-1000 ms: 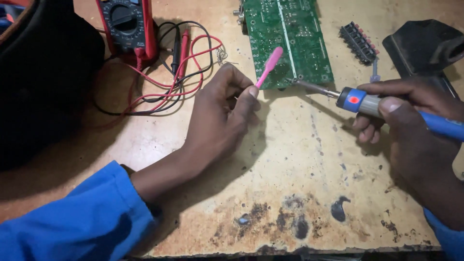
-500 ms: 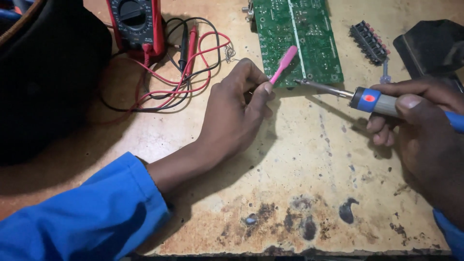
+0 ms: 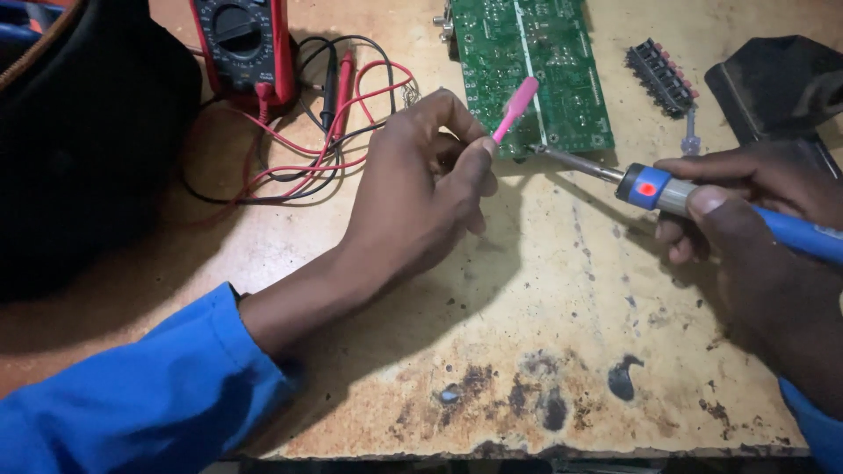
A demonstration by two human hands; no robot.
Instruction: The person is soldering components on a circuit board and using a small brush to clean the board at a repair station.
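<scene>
Both hands little shifted: left hand [image 3: 421, 189] pinching pink stick [image 3: 515, 109], right hand [image 3: 755, 237] gripping soldering iron [image 3: 694, 197] at green board [image 3: 536, 70].

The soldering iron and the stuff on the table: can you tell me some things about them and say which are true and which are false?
1. The right hand holds a blue soldering iron. True.
2. The iron's tip points at the red multimeter. False: it points at the edge of the green circuit board.
3. The left hand pinches a pink stick. True.
4. The multimeter's leads are coiled neatly on the board. False: the red and black leads lie tangled on the wooden table.
</scene>
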